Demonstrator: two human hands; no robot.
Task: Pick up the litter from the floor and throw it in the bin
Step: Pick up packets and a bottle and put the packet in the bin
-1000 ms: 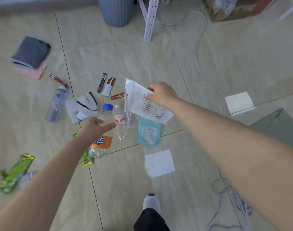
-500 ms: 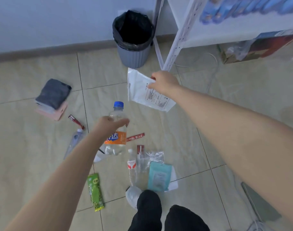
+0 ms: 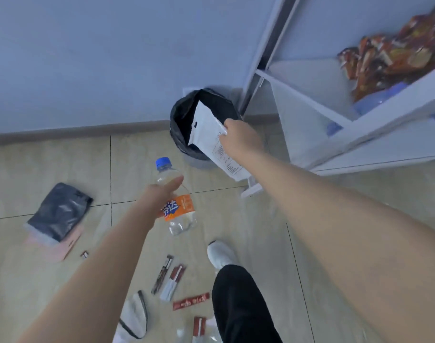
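My right hand [image 3: 241,138] grips a white plastic pouch [image 3: 210,134] with printed text, held over the open mouth of the grey bin [image 3: 184,127] lined with a black bag, which stands against the wall. My left hand [image 3: 159,196] holds a clear bottle [image 3: 176,201] with a blue cap and orange label, up off the floor, short of the bin. Litter lies on the tiles below: red and white sachets [image 3: 171,280], a red strip [image 3: 190,301] and a white mask [image 3: 134,315].
A white metal shelf unit [image 3: 335,115] stands right of the bin, with snack packets [image 3: 389,55] on it. A dark pouch on a pink one [image 3: 59,214] lies at left. My white shoe [image 3: 221,253] and black trouser leg are near the litter.
I have stepped closer to the bin. My right hand carried the white pouch up over the bin's mouth, and my left hand lifted the bottle towards the bin.
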